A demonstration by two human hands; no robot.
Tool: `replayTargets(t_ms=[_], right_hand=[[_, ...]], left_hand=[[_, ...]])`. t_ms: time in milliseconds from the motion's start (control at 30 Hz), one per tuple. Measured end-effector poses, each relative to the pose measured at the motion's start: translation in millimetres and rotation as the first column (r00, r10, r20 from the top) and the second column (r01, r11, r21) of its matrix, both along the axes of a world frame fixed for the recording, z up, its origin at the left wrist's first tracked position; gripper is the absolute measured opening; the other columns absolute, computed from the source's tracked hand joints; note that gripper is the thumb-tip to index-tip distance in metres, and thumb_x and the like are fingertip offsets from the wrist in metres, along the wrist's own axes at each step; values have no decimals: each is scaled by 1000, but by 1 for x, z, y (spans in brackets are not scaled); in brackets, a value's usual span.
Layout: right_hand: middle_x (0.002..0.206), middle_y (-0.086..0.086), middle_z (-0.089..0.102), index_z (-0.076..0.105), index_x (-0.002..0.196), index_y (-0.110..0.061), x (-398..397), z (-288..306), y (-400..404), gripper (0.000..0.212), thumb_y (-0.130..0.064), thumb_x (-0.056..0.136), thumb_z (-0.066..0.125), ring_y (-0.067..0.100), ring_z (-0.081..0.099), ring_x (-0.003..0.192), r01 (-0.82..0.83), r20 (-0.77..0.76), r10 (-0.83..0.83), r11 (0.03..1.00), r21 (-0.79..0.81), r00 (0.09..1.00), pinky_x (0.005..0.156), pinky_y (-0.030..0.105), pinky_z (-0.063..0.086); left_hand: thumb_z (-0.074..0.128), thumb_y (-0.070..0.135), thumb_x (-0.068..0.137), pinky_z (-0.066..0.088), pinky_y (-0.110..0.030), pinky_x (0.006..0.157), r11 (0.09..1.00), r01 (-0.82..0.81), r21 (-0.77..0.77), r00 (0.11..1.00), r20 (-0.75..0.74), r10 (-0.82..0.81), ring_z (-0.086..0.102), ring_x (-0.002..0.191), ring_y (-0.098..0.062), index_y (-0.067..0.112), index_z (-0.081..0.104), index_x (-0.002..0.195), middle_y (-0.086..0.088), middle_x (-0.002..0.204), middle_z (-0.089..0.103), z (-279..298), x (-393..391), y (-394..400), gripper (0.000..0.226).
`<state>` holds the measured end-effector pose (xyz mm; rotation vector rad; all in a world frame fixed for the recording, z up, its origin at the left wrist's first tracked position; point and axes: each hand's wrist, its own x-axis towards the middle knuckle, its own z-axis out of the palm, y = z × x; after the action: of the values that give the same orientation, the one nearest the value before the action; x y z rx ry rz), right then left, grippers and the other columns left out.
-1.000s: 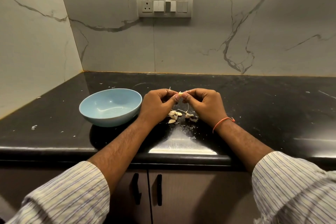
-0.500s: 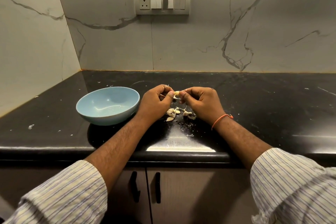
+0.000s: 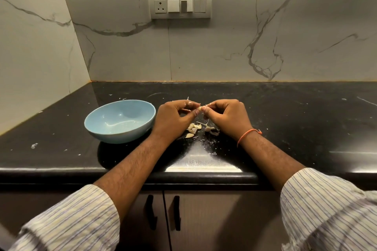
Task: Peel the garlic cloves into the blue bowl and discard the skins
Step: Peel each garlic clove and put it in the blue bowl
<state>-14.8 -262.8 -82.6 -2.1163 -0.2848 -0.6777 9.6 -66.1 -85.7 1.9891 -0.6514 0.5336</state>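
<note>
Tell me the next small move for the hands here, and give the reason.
Probably keep pulling the skin off the clove pinched between the left hand and right hand. Both hands grip it above the pile of cloves and skins, and the bowl looks to hold no clove yet, so this one seems not ready to drop in.

A pale garlic clove (image 3: 199,108) sits pinched between the fingertips of both hands, above the tabletop (image 3: 285,120). Below it, loose cloves and papery skins (image 3: 201,129) lie scattered in a small cluster. The blue bowl (image 3: 120,121) stands upright just left of them, apparently without any cloves inside.
</note>
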Motion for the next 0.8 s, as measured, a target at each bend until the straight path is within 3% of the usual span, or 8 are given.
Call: replayTargets(t_ms=[100,267,433,533,600,733,800], right_hand=[[73,-10,78,85,89,-18,-1,2,1,14,-31,92,80,-5,68,62,-1,10,0,999,32,1000,61,11,49],[86,-8,82,85,98,-17,-2,2,0,17,-31,87,86,6,78,84,-100,0,101,986,131,995,79,26,63],[79,-7,80,85,97,-14,0,0,0,14,-27,94,79,-2,73,69,-79,35,76,993,91,997,67,13,53],[77,-8,79,84,96,-14,0,1,0,14,-27,95,78,-1,72,68,-68,38,66,996,55,997,66,13,52],[75,-9,79,84,94,-15,-1,1,0,14,-28,95,78,0,71,67,-68,39,67,997,38,997,65,16,53],[75,-8,79,84,92,-16,-2,1,0,15,-30,95,77,13,74,69,-97,17,97,995,6,995,67,34,63],[76,-7,79,84,92,-15,-2,1,0,16,-30,94,78,14,75,70,-118,1,118,993,23,993,68,34,63]], left_hand=[[82,27,92,64,-28,84,1000,-23,3,999,25,23,76,88,-2,25,82,108,12,94,80,1,-2,-1,16],[80,21,94,60,-17,81,998,-62,10,997,52,62,74,86,0,23,82,106,13,90,78,0,-2,0,12],[76,18,96,57,-13,73,996,-74,44,996,60,71,72,81,-2,24,79,101,14,86,76,0,-2,-1,9],[76,18,96,59,-15,73,996,-72,54,996,54,69,73,81,-5,24,78,100,12,87,76,0,-2,-2,8],[75,18,97,59,-16,72,996,-74,58,997,37,72,73,79,-7,23,76,100,11,87,76,0,-2,-2,6],[72,17,97,53,-14,63,993,-80,87,997,9,79,66,67,-6,20,75,100,12,78,71,0,-1,-2,5],[72,17,98,50,-12,61,992,-85,92,996,-1,85,62,64,-5,20,74,101,13,75,68,0,0,-3,5]])
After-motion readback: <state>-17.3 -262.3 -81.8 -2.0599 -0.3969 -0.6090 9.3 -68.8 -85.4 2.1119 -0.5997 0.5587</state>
